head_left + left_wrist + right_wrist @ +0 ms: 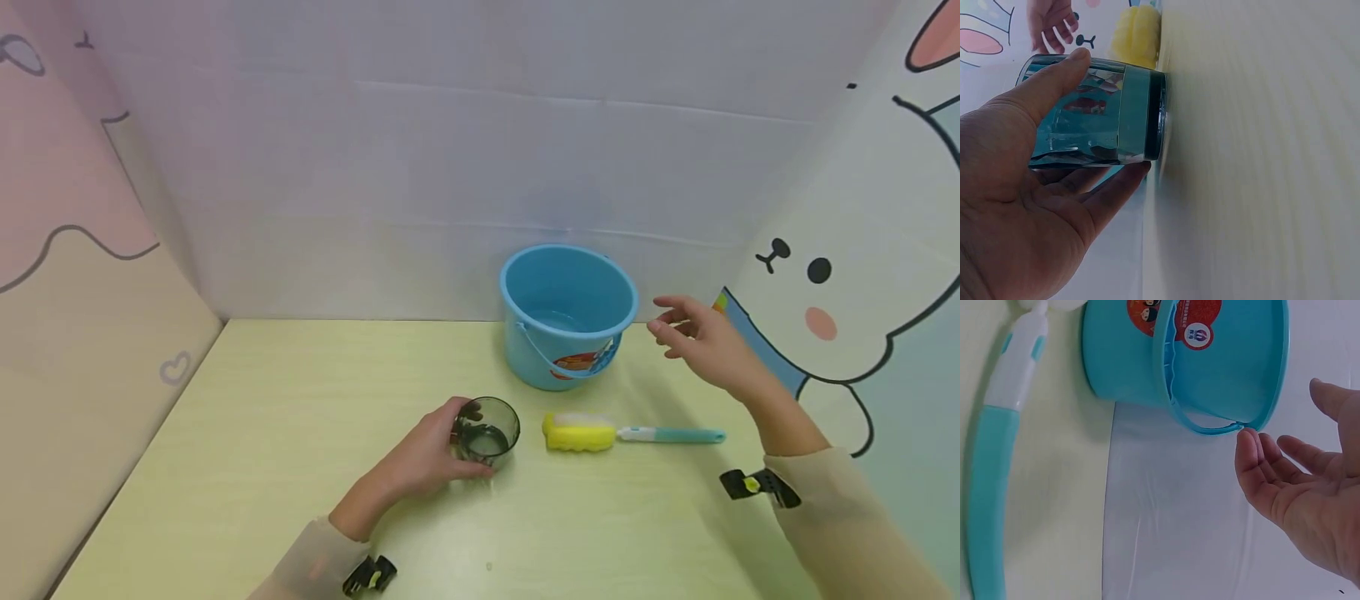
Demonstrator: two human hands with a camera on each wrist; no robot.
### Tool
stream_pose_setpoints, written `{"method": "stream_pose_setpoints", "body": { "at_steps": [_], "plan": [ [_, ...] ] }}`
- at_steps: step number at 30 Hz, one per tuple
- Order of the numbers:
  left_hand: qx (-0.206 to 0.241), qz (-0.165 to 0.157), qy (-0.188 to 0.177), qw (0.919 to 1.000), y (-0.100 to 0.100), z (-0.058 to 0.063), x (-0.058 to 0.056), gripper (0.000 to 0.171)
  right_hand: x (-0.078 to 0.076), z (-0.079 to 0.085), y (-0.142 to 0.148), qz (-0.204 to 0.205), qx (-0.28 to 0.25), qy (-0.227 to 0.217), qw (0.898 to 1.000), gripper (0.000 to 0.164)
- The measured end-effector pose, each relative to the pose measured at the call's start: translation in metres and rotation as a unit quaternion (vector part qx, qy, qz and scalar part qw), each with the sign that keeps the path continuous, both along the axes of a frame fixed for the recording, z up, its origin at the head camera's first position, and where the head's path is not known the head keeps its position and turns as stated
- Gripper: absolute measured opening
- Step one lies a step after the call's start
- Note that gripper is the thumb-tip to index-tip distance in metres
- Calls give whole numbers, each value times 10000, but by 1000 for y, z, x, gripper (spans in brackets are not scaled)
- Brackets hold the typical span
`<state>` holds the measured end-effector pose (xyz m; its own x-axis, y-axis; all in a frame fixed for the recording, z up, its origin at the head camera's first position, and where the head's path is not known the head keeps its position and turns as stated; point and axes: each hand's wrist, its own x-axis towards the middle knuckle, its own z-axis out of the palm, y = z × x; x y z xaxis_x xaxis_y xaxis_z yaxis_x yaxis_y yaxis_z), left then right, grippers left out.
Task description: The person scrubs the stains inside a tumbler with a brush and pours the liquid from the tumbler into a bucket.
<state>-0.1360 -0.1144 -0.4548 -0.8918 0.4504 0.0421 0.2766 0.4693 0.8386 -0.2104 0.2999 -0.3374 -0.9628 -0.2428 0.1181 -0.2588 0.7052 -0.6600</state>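
My left hand [435, 454] grips a dark, see-through glass cup [487, 432] from its left side. In the left wrist view the thumb lies along the wall of the glass cup [1094, 112] and the fingers wrap its other side, its base right at the tabletop. My right hand [701, 337] hovers in the air to the right of a blue bucket [528, 350], fingers loosely bent and holding nothing. In the right wrist view its fingertips [1249, 447] are near the bucket's rim, where the blue handle [1194, 425] joins.
A sponge brush [581, 433] with a yellow head and a teal-and-white grip lies in front of the bucket, right of the cup. Behind the pale wooden table [300, 392] rises a white sheet wall [375, 167]. Cartoon-printed panels [862, 250] flank both sides.
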Motion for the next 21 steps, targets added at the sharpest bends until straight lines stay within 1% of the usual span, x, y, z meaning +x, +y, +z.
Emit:
{"method": "stream_pose_setpoints", "body": {
  "at_steps": [4, 7, 14, 18, 21],
  "plan": [
    [-23, 5, -15, 10000, 0, 0, 0, 90, -9, 10, -7, -304, -406, -431, 9978, 69],
    [-28, 12, -23, 10000, 0, 0, 0, 89, -18, 15, -10, -424, -705, -724, 9940, 74],
    [-82, 10, -31, 10000, 0, 0, 1, 89, -37, 20, -18, -602, -1444, -1323, 9788, 77],
    [-71, 8, -15, 10000, 0, 1, 1, 89, -47, 22, -22, -680, -1654, -1575, 9712, 77],
    [-77, 28, -5, 10000, 0, 0, 0, 89, -53, 22, -24, -657, -1806, -1781, 9651, 77]
  ]
}}
